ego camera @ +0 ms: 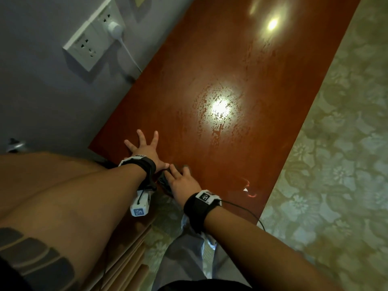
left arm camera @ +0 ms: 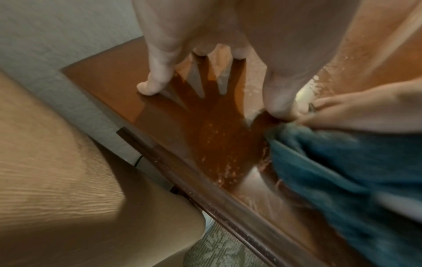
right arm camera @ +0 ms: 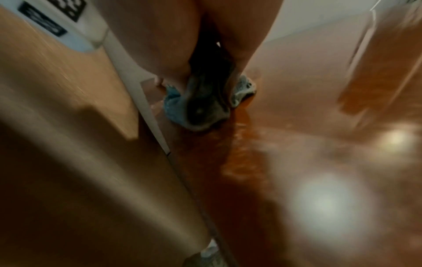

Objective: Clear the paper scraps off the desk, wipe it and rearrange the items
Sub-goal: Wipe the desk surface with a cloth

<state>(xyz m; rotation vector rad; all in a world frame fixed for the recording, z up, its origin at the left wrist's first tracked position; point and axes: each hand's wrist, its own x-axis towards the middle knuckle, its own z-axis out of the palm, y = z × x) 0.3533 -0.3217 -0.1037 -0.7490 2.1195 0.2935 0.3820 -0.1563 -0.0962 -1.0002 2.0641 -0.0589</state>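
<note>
The red-brown desk (ego camera: 231,59) runs away from me, its top glossy with wet smears. My left hand (ego camera: 144,150) lies flat on the desk's near left corner. Its fingers (left arm camera: 160,72) are spread wide and hold nothing. Just to its right, my right hand (ego camera: 180,181) lies over a bunched blue-green cloth (ego camera: 164,180) and presses it onto the desk at the near edge. The cloth (left arm camera: 331,162) bulges out from under the palm, and the cloth (right arm camera: 198,110) shows at both sides of the hand. I see no paper scraps in any view.
A white socket block (ego camera: 92,38) with a plug and cable (ego camera: 130,53) is on the grey wall left of the desk. Light wooden furniture (ego camera: 52,185) stands against the desk's near left end. Patterned flooring (ego camera: 336,164) runs along the desk's right edge.
</note>
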